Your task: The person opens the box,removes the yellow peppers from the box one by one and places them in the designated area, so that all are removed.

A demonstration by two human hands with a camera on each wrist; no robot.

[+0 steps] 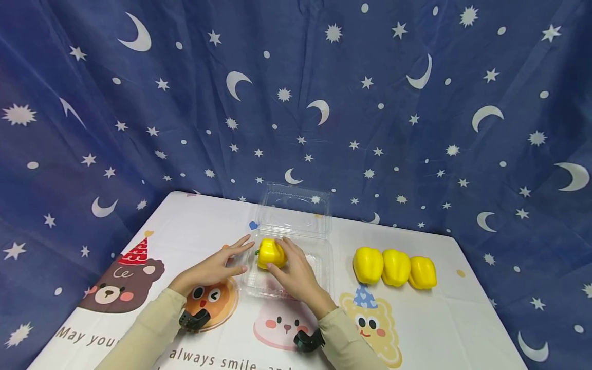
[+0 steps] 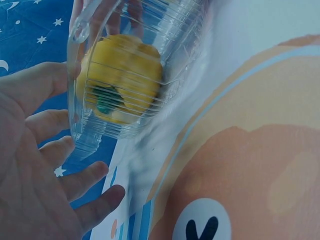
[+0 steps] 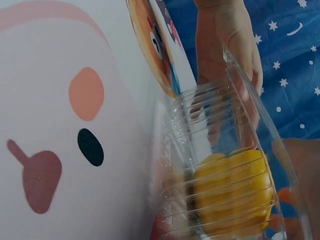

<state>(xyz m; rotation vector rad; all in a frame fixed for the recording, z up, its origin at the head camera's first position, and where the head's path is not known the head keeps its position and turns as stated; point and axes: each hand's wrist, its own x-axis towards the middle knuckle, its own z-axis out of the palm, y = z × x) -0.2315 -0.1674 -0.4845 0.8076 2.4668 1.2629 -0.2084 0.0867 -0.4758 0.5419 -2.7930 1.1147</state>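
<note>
A yellow bell pepper (image 1: pixel 270 253) with a green stem sits in the left part of a clear plastic clamshell container (image 1: pixel 319 262), its stem facing left. My right hand (image 1: pixel 298 275) grips the pepper from the right, thumb at the near side and fingers at the far side. At the container's left wall my left hand (image 1: pixel 214 267) is spread, fingers extended and holding nothing. Through the ribbed wall in the left wrist view, the pepper (image 2: pixel 125 70) shows its stem low. The right wrist view also shows the pepper (image 3: pixel 232 192) behind the clear side.
The container's hinged lid (image 1: pixel 295 208) stands raised at the back. To the right, three more yellow bell peppers (image 1: pixel 395 267) lie in a row on the white cartoon-print tablecloth (image 1: pixel 462 308). A dark blue star-and-moon curtain (image 1: pixel 277 123) hangs behind the table.
</note>
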